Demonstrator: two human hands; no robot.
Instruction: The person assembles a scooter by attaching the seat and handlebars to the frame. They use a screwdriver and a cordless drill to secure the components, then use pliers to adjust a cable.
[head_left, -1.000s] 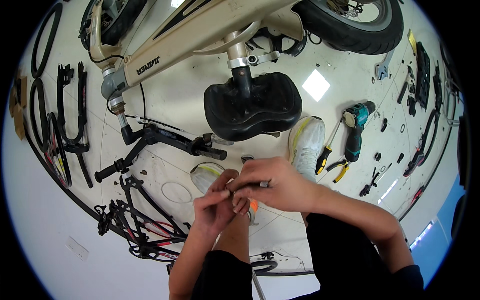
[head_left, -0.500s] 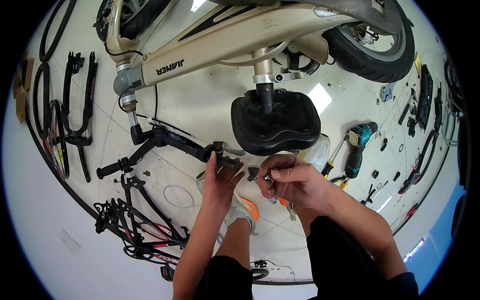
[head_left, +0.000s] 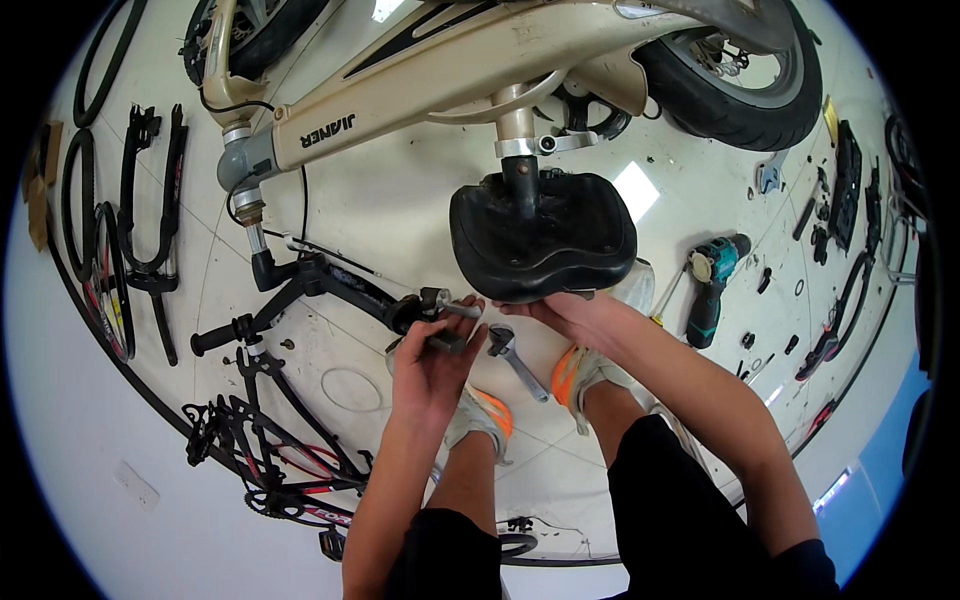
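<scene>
Left of centre in the head view, find the left hand half curled around the near end of the black handlebar, next to the silver brake lever; cannot tell a firm grip from a light touch. Just to the right, find the right hand reaching left at the near edge of the black saddle, partly covered by it; cannot tell whether pinching anything or released. Might lose control of the handlebar through a careless sideways push, with a swing to the left as the likely result. Might nip a finger between brake lever and handlebar by squeezing with both hands so close. Might also scrape the right knuckles on the saddle by pulling up too fast. Nearer, between the left shoe and the right shoe, note the adjustable wrench lying loose: easy to kick or tread on with a shift of stance.
</scene>
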